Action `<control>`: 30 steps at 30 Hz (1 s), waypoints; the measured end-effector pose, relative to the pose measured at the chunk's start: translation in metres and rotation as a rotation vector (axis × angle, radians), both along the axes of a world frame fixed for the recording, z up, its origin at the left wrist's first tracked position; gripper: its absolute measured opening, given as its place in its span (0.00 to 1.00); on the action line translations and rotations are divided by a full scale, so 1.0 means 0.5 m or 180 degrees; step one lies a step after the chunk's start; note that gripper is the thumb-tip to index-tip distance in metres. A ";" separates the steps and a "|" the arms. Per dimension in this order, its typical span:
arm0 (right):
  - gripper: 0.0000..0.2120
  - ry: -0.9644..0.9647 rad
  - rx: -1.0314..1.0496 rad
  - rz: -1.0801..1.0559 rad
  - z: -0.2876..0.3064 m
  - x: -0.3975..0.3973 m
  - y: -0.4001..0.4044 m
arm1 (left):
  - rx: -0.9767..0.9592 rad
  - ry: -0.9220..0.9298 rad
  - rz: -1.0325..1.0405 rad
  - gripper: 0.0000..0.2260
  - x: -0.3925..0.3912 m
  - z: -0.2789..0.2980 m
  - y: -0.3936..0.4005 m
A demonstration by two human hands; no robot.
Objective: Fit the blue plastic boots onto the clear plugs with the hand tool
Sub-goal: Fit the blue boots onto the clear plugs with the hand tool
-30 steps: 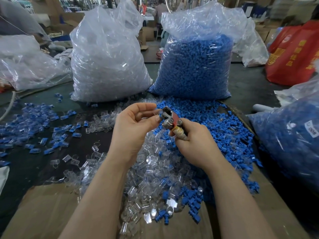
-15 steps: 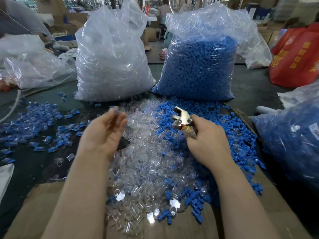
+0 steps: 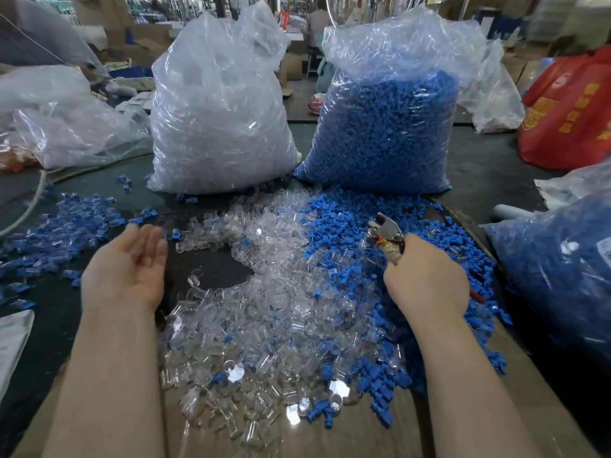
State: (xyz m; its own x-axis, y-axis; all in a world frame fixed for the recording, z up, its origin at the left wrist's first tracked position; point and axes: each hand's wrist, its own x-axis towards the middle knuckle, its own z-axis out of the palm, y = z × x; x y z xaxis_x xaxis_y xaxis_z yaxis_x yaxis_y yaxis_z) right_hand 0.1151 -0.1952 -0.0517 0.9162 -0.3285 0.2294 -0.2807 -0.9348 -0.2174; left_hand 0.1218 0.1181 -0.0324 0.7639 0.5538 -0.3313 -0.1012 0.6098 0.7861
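Boots (image 3: pixel 347 233) of blue plastic lie heaped toward the surface's far right, spilling from the foot of a clear bag of blue boots (image 3: pixel 386 133), and the right hand (image 3: pixel 426 279) hovers over this heap with its fingers curled round the handles of the hand tool (image 3: pixel 385 234), whose metal head points up and away. Clear plugs (image 3: pixel 264 292) spread in a broad pile just left of the boots, between the two hands and down to the near edge, where cardboard (image 3: pixel 330 438) shows beneath them. The left hand (image 3: pixel 129 269) is held palm up with fingers relaxed and nothing in it, left of the plugs, above dark surface (image 3: pixel 211 269). More blue pieces (image 3: pixel 56 229) lie scattered toward the left edge. A bag of clear plugs (image 3: pixel 218 120) stands at the far edge beside the blue one
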 end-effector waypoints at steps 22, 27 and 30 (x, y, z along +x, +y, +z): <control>0.07 0.0393 0.0088 -0.0167 -0.007 0.001 -0.008 | 0.4185 0.1379 -0.1341 0.02 0.003 -0.013 -0.068; 0.05 0.0456 0.0230 -0.0055 -0.004 0.004 -0.006 | 0.3404 0.0768 -0.1332 0.01 0.009 -0.008 -0.101; 0.05 0.0488 0.0204 -0.0029 -0.003 0.005 -0.004 | 0.3179 0.0489 -0.1408 0.04 0.009 -0.002 -0.122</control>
State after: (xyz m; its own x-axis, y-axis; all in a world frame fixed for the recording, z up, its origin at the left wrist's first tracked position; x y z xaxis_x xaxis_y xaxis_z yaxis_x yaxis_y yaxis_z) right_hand 0.1178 -0.1973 -0.0532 0.9358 -0.3465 0.0654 -0.3236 -0.9177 -0.2306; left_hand 0.1261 0.0571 -0.0333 0.9498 0.3128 0.0047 0.1103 -0.3488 0.9307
